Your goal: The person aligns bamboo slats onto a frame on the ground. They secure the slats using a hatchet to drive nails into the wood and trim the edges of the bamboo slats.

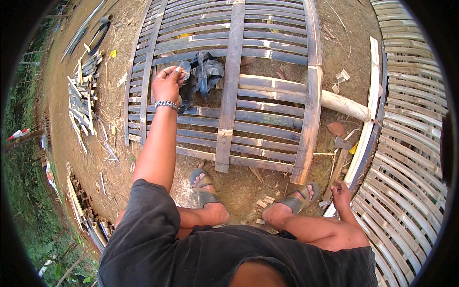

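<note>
My left hand point(167, 85) reaches out over the slatted bamboo panel point(230, 91), its fingertips pinched together. A tiny, thin, pale orange bit shows at the tips, too small to name. Right beside these fingers a crumpled black plastic bag point(205, 74) lies on the slats; whether the hand touches it, I cannot tell. Low by my right knee, my right hand point(341, 196) hangs with loosely bent fingers, a gap between thumb and forefinger. Close to it lies a tool with a wooden handle point(337, 173) and a dark metal head point(343, 143).
A thick bamboo pole point(346, 104) sticks out from the panel's right side. Curved slatting point(406, 138) fills the far right. Split bamboo pieces point(82, 103) lie on the dirt at left, with cut bamboo tubes point(98, 225) below. Wood chips point(263, 204) lie between my sandalled feet.
</note>
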### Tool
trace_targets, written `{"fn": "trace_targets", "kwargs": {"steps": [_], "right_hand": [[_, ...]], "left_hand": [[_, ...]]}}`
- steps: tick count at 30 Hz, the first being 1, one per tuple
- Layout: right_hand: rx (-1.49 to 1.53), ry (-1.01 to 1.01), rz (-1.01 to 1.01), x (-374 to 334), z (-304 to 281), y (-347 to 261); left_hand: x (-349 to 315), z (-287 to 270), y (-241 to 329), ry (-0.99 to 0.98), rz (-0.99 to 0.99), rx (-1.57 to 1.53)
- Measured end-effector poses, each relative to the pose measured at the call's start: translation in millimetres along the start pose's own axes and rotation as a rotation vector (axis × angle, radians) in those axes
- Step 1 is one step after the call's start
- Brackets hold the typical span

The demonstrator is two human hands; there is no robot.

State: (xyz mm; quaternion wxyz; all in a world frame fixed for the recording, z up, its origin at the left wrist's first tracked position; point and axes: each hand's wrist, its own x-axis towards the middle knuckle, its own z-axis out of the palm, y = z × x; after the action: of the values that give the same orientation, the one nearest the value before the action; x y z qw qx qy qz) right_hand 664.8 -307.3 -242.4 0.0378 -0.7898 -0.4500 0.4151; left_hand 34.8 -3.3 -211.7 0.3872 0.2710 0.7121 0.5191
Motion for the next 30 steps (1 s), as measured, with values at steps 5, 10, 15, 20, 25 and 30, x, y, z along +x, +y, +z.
{"fn": "trace_targets", "kwargs": {"steps": [5,10,15,20,25,30], "right_hand": [[-0.017,0.036,-0.050,3,2,19],[-0.051,0.012,0.001,-1,-2,5],[-0.052,0.009,0.019,-3,-3,9],[-0.024,-0.002,0.051,-5,-2,2],[0.008,0.039,0.048,-1,-3,14],[0.005,0.042,0.032,0,-9,7]], "left_hand": [[5,-9,-13,-0.107,0.021,0.357],[0,-18,-10,-0.124,0.187,0.631],[-27,-1,13,-0.321,0.011,0.178],[-62,49,9,-0.508,-0.020,0.217],[-64,73,-20,-0.459,-0.232,0.021],[-62,72,-45,-0.452,-0.089,0.063]]}}
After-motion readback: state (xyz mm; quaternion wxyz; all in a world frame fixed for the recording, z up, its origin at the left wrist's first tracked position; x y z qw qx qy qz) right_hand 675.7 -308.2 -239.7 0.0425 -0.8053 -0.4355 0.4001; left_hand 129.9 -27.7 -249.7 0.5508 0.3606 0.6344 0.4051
